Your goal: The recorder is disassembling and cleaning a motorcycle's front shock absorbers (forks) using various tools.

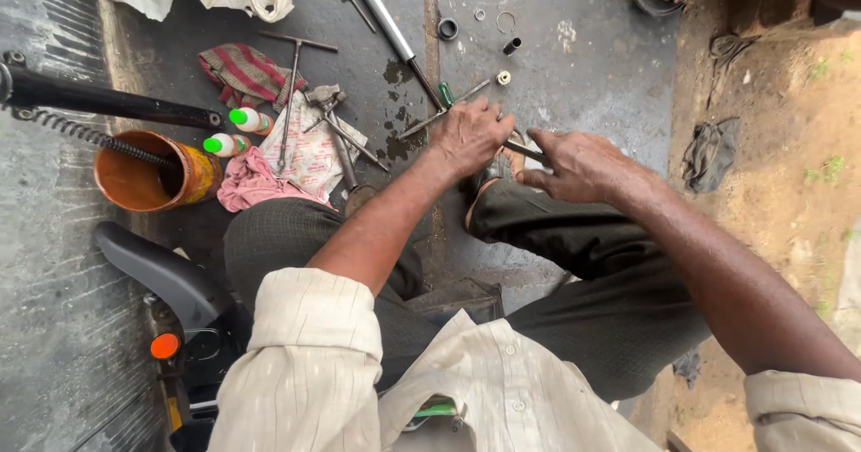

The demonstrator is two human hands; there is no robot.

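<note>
We see a grey concrete floor (583, 48), stained with dark oily patches, under flat daylight. Along its right edge runs bare sandy earth (771, 201) with sparse green weeds. At the far left lies a ribbed grey surface (45, 264), possibly a metal sheet.

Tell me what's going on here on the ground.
A person sits on the concrete floor, both hands together on a thin metal tool. The left hand presses down near a green-handled screwdriver; the right hand grips the tool's other end. A T-handle wrench, two green-capped bottles and an orange can lie to the left.
</note>
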